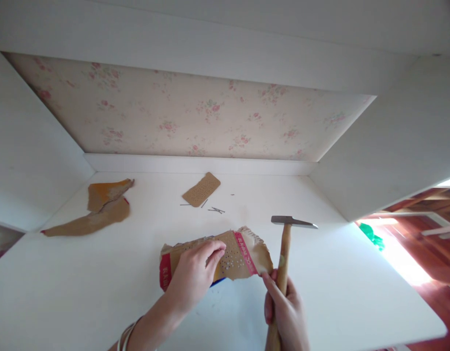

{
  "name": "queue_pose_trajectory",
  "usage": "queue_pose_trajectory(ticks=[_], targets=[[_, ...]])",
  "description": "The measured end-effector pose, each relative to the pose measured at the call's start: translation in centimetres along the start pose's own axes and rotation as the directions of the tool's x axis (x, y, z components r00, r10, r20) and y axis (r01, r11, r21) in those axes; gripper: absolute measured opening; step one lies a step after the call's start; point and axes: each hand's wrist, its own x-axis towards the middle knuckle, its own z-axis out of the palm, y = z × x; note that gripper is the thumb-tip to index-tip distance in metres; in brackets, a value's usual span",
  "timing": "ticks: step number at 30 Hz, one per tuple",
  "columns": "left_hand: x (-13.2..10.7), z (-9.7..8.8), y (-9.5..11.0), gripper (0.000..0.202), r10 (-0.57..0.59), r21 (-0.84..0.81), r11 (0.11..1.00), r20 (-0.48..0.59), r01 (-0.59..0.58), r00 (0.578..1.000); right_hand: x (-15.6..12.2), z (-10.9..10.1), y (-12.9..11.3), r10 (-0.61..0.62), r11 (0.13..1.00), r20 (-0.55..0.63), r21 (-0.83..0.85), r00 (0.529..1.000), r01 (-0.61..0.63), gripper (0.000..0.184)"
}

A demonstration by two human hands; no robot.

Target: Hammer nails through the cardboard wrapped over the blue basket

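A torn piece of brown cardboard (230, 256) with red printed strips and many small holes lies on the white tabletop (327, 302). Over its middle, my left hand (197, 268) is closed, thumb and fingertips together in a pinch; whatever they hold cannot be made out. My right hand (285, 307) is wrapped around the wooden handle of a hammer (286, 243), whose metal head points up and away from me. The right thumb tip is at the cardboard's right edge. Something blue (217, 282) peeks out from under the cardboard, mostly hidden.
Behind the cardboard lie several loose nails (216, 210) and a smaller perforated brown piece (202, 190). Torn cardboard scraps (107, 212) rest at the left. White side panels (385, 136) and a floral-patterned back panel (210, 117) enclose the tabletop. Reddish flooring shows at right.
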Motion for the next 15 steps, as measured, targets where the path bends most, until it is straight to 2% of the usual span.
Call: queue_pose_trajectory(ticks=[4, 9, 12, 15], targets=[[-0.2, 0.3, -0.5, 0.019, -0.015, -0.035, 0.999, -0.009, 0.014, 1.0, -0.1, -0.1, -0.3, 0.002, 1.0, -0.001, -0.014, 1.0, -0.002, 0.042], [-0.3, 0.4, -0.8, 0.015, -0.01, -0.018, 1.0, 0.003, 0.01, 1.0, -0.7, -0.5, -1.5, -0.02, 0.999, -0.048, -0.048, 0.999, 0.018, 0.042], [-0.4, 0.4, -0.7, 0.016, -0.014, -0.013, 1.0, -0.005, 0.014, 1.0, -1.4, -1.2, -2.1, 0.016, 0.998, -0.091, 0.064, 0.996, -0.01, 0.045], [-0.4, 0.3, -0.5, 0.014, -0.007, 0.016, 1.0, 0.014, 0.007, 1.0, -2.5, -1.9, -2.2, 0.1, 0.981, -0.073, 0.175, 0.992, -0.086, 0.048]])
